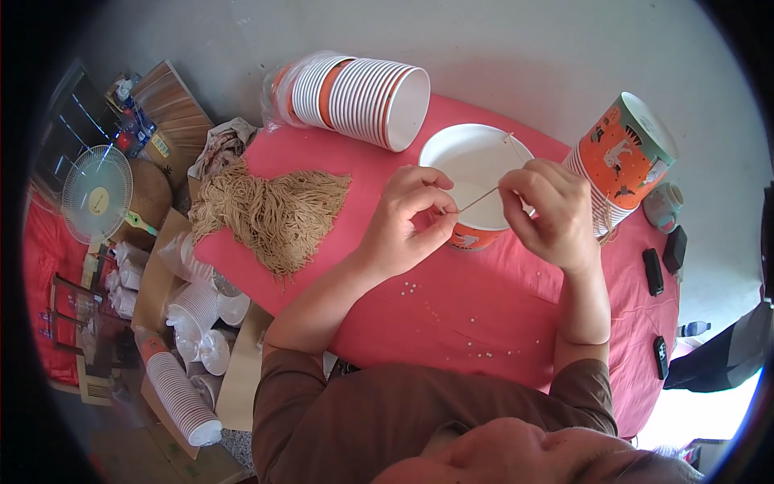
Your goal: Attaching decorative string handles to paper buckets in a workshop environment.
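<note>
From my end of the feed I read this as fine two-handed work on a thin tan cord [480, 199], which runs straight and apparently taut between the hands, over the near part of the mouth of a round paper tub with a white inside and an orange printed wall [470, 239]. The left hand [409, 216] pinches one end of the span between thumb and forefinger tips, its other fingers loosely curled. The right hand [551, 211] has thumb and forefinger pressed together on the other end, knuckles up; a thin loose strand rises beyond it near the tub's far rim. I judge the step to be handling this single cord, perhaps tying or threading it, but I can't tell whether a knot or bead sits at the left fingertips. As I see it, the next move calls for a firm right pinch and a small, careful adjustment by the left fingertips, without letting the span go slack. Small white bits [409, 288] lie scattered on the pinkish-red cloth [419, 331] nearer the body, and I'd keep the forearms off them. A thick bundle of tan cords [282, 214] lies well apart, beyond the left forearm.
</note>
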Demonstrator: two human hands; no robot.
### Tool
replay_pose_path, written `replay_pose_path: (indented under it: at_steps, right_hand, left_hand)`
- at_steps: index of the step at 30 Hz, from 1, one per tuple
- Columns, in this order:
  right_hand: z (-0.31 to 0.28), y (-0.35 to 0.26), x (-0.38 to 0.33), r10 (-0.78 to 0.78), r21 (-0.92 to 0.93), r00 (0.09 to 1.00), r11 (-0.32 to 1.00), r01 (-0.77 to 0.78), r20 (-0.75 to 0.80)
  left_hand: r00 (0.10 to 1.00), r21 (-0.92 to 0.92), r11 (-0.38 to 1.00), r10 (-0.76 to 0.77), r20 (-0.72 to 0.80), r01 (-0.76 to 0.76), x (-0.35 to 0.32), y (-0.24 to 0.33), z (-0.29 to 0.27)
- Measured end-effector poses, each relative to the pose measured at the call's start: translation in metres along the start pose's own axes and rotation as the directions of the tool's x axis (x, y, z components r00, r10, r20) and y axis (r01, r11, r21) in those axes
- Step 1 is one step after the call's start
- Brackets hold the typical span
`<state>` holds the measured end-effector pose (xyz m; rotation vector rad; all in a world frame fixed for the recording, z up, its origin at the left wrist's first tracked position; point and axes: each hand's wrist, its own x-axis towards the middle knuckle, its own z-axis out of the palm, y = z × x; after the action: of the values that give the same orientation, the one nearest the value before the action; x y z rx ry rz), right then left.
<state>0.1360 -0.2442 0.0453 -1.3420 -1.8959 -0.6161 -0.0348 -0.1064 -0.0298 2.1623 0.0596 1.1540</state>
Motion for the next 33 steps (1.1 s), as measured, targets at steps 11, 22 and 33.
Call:
replay_pose_path:
  at_steps: [11, 22, 33]
  right_hand:
    - [-0.014, 0.023, -0.003, 0.126, -0.089, 0.977, 0.986, -0.142, -0.174]
    - [-0.011, 0.021, -0.004, 0.164, -0.036, 0.973, 0.984, -0.172, -0.160]
    - [-0.011, 0.018, -0.003, 0.198, 0.000, 0.971, 0.980, -0.199, -0.131]
  left_hand:
    - [0.984, 0.222, 0.959, 0.180, 0.005, -0.177, 0.003, -0.002, 0.000]
    - [0.984, 0.201, 0.964, 0.159, 0.079, -0.172, 0.006, -0.010, -0.012]
    - [0.971, 0.157, 0.987, -0.020, 0.237, -0.018, 0.008, -0.022, -0.030]
